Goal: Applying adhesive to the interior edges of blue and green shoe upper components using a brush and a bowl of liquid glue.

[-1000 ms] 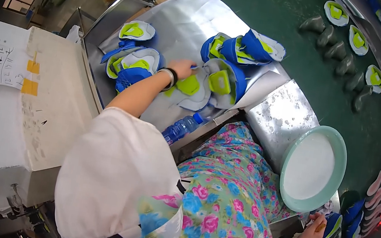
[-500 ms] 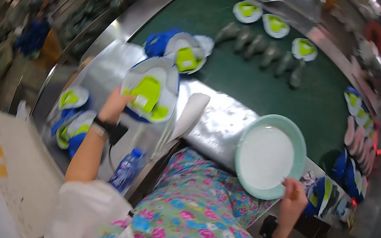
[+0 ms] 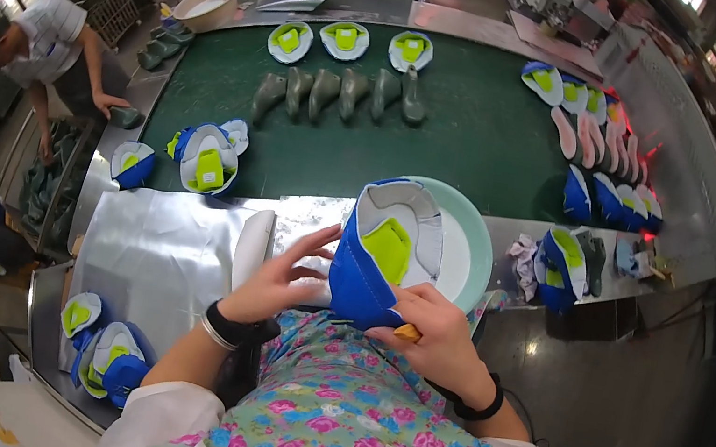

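The right hand [image 3: 438, 341] is closed around the lower edge of a blue fabric shoe upper with grey lining and a lime-green tongue [image 3: 384, 252], a tan, stick-like handle [image 3: 408, 332] pinched under its fingers. The left hand [image 3: 277, 281], fingers spread and slightly curled, steadies the upper's side at nine o'clock. This looks like the coating or brushing step; the next move calls for tipping the upper steady over the pale green round dish [image 3: 467, 251] behind it at two o'clock. At ten o'clock lies a silvery metal sheet [image 3: 159, 252]; at twelve, the green conveyor belt [image 3: 478, 130] carries grey shoe lasts [image 3: 342, 93]. Nothing blocks the dish.
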A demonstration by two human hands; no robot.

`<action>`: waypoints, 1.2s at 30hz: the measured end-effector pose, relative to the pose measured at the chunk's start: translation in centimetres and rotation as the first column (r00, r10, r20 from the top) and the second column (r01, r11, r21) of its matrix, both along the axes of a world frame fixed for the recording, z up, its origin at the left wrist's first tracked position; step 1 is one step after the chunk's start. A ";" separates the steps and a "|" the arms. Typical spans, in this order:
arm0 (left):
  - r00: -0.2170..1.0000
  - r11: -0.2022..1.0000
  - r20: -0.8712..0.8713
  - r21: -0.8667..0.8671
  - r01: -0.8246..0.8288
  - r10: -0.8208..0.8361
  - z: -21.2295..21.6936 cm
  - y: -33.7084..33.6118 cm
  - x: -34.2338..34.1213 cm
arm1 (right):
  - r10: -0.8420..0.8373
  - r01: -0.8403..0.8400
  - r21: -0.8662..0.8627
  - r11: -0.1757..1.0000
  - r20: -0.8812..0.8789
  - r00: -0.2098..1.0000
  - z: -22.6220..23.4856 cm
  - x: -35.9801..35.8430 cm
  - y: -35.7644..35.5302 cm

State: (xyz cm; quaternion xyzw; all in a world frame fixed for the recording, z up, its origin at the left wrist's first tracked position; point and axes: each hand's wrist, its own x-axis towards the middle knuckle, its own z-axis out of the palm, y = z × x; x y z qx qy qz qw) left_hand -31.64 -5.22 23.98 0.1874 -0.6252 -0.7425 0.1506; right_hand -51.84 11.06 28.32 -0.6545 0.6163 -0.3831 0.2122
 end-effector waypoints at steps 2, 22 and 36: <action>0.998 0.979 0.036 -0.197 0.052 -0.046 -2.1 1.9 -1.1 | 0.077 -0.087 0.080 0.993 0.125 0.989 0.1 0.0 0.6; 0.968 0.937 0.224 0.349 0.029 -0.113 -7.4 4.6 5.1 | -0.560 0.528 0.249 0.812 0.076 0.825 -17.0 -12.1 -0.8; 0.993 0.706 0.081 0.698 -0.119 0.088 -12.3 3.3 -3.2 | -0.219 0.224 0.048 0.973 0.487 0.845 -7.3 -10.4 -2.0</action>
